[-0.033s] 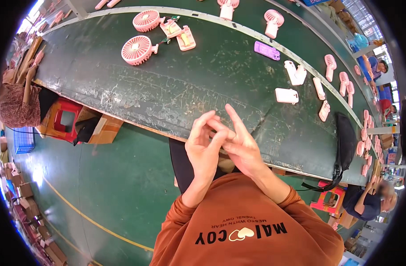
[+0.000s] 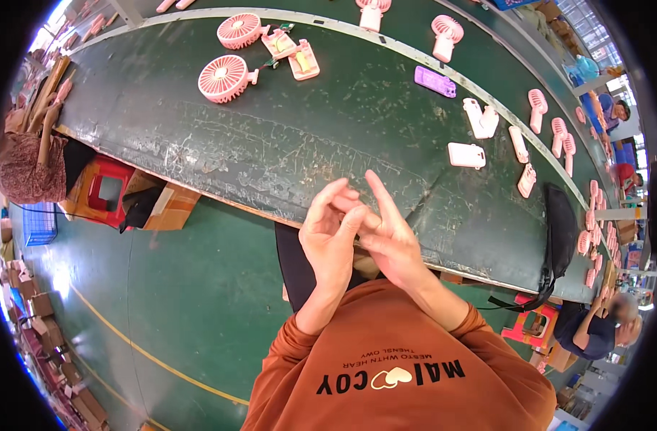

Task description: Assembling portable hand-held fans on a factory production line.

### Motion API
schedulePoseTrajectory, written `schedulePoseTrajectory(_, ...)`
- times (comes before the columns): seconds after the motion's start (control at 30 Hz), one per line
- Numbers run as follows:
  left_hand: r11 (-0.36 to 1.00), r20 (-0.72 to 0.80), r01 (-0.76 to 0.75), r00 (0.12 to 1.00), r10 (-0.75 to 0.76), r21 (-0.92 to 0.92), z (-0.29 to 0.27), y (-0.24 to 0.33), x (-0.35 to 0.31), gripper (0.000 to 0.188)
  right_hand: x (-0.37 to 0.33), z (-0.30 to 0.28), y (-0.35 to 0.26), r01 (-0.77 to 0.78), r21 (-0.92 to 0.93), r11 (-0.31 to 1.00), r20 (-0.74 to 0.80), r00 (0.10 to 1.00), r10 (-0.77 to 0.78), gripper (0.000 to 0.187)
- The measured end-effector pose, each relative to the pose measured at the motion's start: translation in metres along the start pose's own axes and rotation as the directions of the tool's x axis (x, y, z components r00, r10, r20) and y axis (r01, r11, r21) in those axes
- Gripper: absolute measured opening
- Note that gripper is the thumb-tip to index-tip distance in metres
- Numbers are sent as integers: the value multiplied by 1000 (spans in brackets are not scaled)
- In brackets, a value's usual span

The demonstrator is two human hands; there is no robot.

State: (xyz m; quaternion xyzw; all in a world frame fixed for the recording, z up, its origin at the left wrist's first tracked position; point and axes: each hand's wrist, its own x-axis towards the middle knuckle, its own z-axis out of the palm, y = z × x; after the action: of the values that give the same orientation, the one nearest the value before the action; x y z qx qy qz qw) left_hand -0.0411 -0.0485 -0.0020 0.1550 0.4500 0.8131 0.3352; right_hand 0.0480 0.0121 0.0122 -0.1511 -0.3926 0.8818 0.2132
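My left hand (image 2: 331, 241) and my right hand (image 2: 393, 244) meet in front of my body, above the near edge of the green worktable (image 2: 242, 154). On the left hand the fingers are loosely bent, with the thumb apart from the index finger. The right index finger points up and away, while the other right fingers fold toward the left fingertips and partly overlap them. No object shows in either hand. Farther off lie two pink round fan heads (image 2: 224, 78), wired to open pink handle shells (image 2: 303, 60). To the right are white-pink casing pieces (image 2: 466, 155) and a purple casing (image 2: 435, 82).
Several pink handheld fans (image 2: 447, 37) stand along the strip beyond the table's pale rail. A black bag (image 2: 558, 233) hangs over the right end. One person (image 2: 38, 169) sits at far left, another (image 2: 594, 327) at right. A red stool (image 2: 106, 192) and cartons stand below.
My left thumb and fingers have loosened slightly, and the right middle fingers have drawn back a little. The table things sit a touch farther right and higher in the picture.
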Motion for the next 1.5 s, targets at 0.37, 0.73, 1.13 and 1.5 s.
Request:
schedulePoseTrajectory(0.37,978,-47,15,999,-25,-208,-5,-18,5,7,0,3,26,121,-281,952,-7,992,-128,83)
schedulePoseTrajectory(0.73,951,-16,13,1000,-19,-308,-9,-27,16,10,12,-3,28,164,-479,863,10,983,-181,81)
schedulePoseTrajectory(1.13,974,-73,65,994,-82,-216,0,-17,7,25,9,0,28,119,-542,832,-60,982,-179,77)
schedulePoseTrajectory(1.5,980,-27,18,999,-24,-198,-7,-19,7,9,8,-8,35,209,-647,733,39,969,-242,77)
